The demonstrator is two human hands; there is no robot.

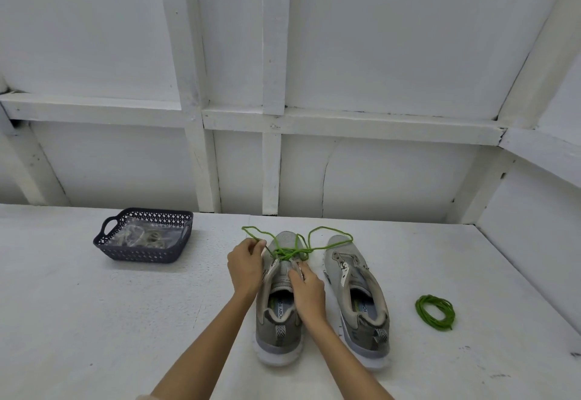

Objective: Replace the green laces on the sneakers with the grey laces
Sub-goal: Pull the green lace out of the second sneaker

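Note:
Two grey sneakers stand side by side on the white table, toes pointing away from me. The left sneaker [278, 318] still has a green lace [290, 250] through its lower eyelets, with loose loops spread over the toe and across to the right sneaker [358, 302]. That shoe has bare eyelets. My left hand [246, 266] pinches a strand of the green lace at the shoe's left side. My right hand [306, 286] rests on the tongue, fingers curled at the right eyelet flap. A coiled green lace [435, 311] lies to the right.
A dark blue perforated basket [143, 255] at the left back of the table holds a clear plastic packet of greyish laces [141, 236]. A white panelled wall with beams closes the back and right side.

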